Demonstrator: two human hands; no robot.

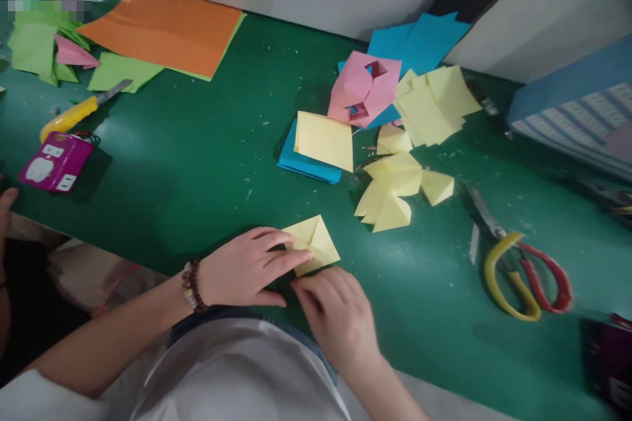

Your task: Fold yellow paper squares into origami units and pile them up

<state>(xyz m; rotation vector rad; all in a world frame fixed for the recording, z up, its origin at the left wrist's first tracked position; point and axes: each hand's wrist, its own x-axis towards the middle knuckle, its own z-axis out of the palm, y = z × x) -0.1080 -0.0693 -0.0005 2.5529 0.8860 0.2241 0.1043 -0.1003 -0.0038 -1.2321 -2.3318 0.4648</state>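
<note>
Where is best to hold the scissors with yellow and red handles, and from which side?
Grip the scissors by their yellow and red loops, coming from the near right: they lie flat, and the blades point away to the far left.

My left hand (244, 268) lies across a folded yellow paper square (312, 245), fingers on its upper face; right hand (332, 316) at its lower edge, fingertips touching. Both over the green tabletop (207, 171). Beaded bracelet (192, 286) on left wrist. To the right: folded yellow paper units (388, 194), pink paper model (363, 89), yellow-and-red-handled scissors (523, 276).
</note>
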